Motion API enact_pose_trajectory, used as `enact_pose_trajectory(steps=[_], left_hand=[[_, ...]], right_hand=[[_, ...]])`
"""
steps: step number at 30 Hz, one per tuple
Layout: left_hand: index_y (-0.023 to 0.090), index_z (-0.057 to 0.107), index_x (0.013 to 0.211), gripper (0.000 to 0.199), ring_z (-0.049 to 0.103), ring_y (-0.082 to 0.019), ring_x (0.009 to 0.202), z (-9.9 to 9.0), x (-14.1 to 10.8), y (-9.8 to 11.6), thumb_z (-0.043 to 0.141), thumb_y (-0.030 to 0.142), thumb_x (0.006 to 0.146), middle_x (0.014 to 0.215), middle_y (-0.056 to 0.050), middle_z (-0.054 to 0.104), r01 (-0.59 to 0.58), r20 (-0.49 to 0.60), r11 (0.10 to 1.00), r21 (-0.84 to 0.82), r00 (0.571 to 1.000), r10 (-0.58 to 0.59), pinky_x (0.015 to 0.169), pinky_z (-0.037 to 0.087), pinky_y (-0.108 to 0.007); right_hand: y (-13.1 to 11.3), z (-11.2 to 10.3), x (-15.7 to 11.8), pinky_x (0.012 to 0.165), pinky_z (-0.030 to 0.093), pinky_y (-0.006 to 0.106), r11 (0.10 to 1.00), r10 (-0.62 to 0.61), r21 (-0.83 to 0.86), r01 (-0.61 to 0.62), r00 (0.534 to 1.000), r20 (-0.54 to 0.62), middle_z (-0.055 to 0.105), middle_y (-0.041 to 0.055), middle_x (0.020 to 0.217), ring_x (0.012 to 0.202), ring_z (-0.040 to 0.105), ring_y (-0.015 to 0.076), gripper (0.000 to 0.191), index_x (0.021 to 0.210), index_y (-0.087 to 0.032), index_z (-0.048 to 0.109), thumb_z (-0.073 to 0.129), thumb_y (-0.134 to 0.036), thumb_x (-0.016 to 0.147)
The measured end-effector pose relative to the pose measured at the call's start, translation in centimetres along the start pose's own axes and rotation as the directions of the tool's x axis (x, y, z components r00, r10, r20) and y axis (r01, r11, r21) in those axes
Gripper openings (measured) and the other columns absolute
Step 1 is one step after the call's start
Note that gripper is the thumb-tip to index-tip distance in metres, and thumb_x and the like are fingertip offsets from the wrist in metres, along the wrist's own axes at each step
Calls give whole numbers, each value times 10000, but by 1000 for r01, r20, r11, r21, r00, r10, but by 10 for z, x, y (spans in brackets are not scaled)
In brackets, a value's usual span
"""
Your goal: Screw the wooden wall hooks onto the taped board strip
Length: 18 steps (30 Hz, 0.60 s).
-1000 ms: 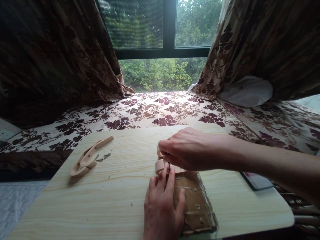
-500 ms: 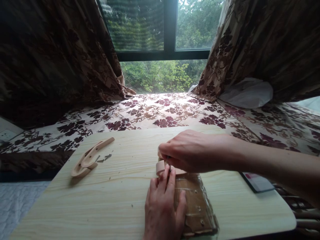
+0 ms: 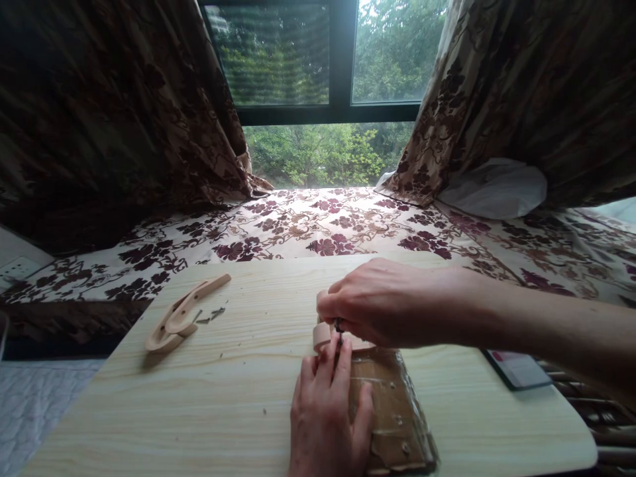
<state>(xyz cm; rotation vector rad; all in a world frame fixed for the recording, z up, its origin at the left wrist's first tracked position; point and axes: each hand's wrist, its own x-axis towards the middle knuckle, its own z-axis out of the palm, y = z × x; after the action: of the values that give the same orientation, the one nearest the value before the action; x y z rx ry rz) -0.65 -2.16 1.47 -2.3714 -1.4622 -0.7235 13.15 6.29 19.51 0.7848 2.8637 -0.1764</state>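
My right hand (image 3: pixel 380 305) is closed on a small dark metal tool (image 3: pixel 339 324), most of which the fingers hide. My left hand (image 3: pixel 330 411) lies over a brown tape-wrapped cardboard block (image 3: pixel 392 404), its fingertips against a pale wooden piece (image 3: pixel 322 336) and around the tool's lower tip. Part of that wooden piece passes under my right hand. Two curved wooden pieces with holes (image 3: pixel 186 315) rest together at the table's left. Several small dark screws or nails (image 3: pixel 216 314) lie beside them.
The light wooden table (image 3: pixel 238 424) bears scattered small bits. At its right edge lies a flat dark-edged object (image 3: pixel 519 368), perhaps a phone. Behind are a floral-covered ledge (image 3: pixel 298 222), curtains (image 3: pixel 432 139), a window and a white plastic bag (image 3: pixel 497 189).
The view has shifted slightly, so everything sits a little lower and further right. More of the dark tool shows between my hands, which otherwise keep nearly the same pose.
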Motion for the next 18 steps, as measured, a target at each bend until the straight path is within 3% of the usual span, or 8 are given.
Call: enact_pose_trajectory(steps=[8, 14, 18], left_hand=[[105, 416, 1316, 530, 472, -253, 1165, 0, -1, 1, 490, 296, 827, 1351, -130, 476, 9, 0, 1000, -1, 1000, -9, 872, 529, -402], [92, 447, 1289, 513, 494, -266, 1123, -2, 1, 2, 497, 286, 817, 1322, -123, 508, 7, -25, 1000, 11, 1000, -7, 851, 538, -420], [89, 476, 1260, 487, 511, -269, 1092, -2, 2, 1, 499, 278, 811, 1284, -119, 543, 4, -40, 1000, 11, 999, -3, 828, 547, -420]], right_hand=[[4, 16, -1, 447, 213, 270, 995, 98, -12, -100, 987, -125, 548, 7, 617, 489, 292, 105, 124, 865, -140, 597, 486, -191, 844], [-2, 0, -5, 461, 221, 268, 999, 29, -36, -30, 999, -44, 550, -4, 619, 502, 337, 101, 130, 829, -161, 600, 485, -203, 870], [-3, 2, -4, 488, 250, 263, 1000, -4, -11, 3, 999, -32, 560, 4, 675, 534, 344, 95, 169, 771, -149, 565, 456, -171, 899]])
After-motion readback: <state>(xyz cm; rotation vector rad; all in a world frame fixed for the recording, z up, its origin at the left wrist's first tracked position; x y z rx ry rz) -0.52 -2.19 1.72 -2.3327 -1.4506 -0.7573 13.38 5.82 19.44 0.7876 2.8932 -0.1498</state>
